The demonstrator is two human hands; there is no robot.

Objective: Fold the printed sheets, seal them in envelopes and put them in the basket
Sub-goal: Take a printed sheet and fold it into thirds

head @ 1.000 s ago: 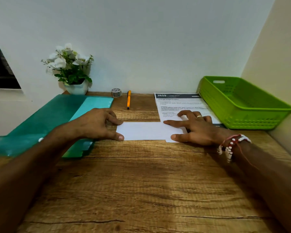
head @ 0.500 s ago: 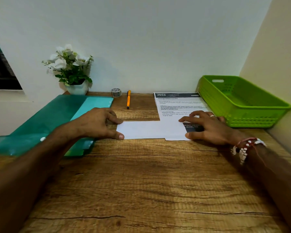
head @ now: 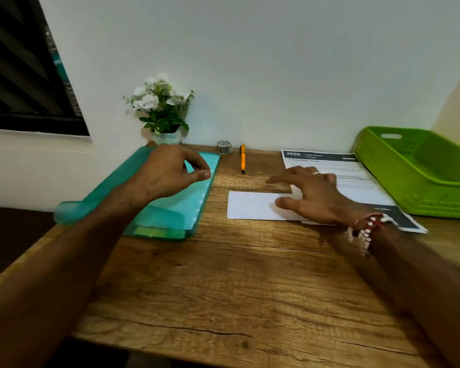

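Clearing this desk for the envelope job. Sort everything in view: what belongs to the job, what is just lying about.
Belongs: printed sheet; white paper under the right hand; green basket; probably the tape roll for sealing and the teal folder that the left hand hovers over.
Lying about: orange pen; flower pot.

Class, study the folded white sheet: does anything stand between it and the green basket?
Nothing upright. Only the flat printed sheet lies between the folded sheet and the basket, whose near wall the paper must clear. The right hand rests on the folded sheet.
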